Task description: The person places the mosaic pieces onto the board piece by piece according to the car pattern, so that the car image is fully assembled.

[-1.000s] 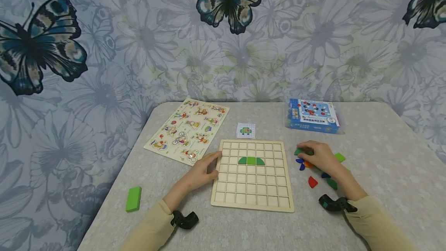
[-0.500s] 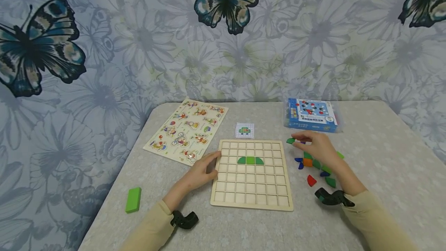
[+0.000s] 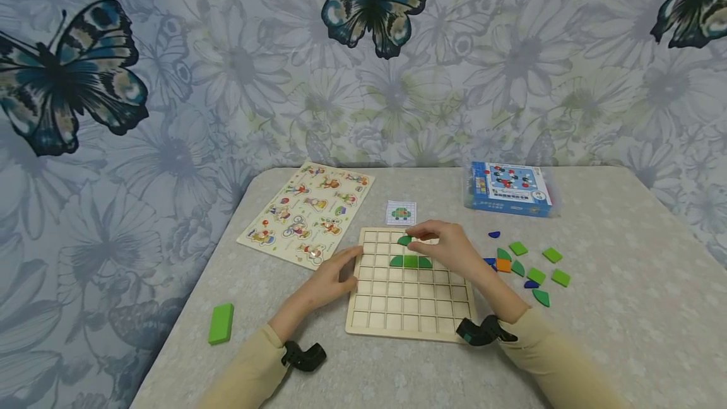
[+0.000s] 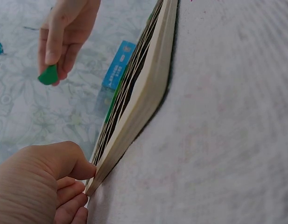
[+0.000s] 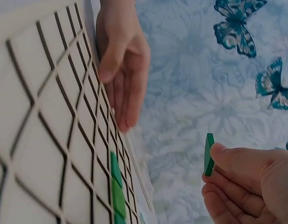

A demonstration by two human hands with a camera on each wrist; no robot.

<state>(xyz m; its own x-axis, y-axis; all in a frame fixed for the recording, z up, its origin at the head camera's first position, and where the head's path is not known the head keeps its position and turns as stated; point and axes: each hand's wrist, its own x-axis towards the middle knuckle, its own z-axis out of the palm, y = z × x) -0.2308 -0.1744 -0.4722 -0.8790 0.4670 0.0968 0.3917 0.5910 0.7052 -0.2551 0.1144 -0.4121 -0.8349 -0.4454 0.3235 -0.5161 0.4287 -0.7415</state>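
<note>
Right hand (image 3: 449,250) has come off the loose pieces (image 3: 525,267) at the board's right and now hovers over the grid board's (image 3: 410,308) upper rows; thumb and fingertips pinch a green quarter-round tile (image 3: 404,240), held just above the three green tiles (image 3: 410,262) already seated; its pointing direction and long axis cannot be told; left hand (image 3: 332,279) unchanged, fingers relaxed against the board's left edge, thumb on its rim.
</note>
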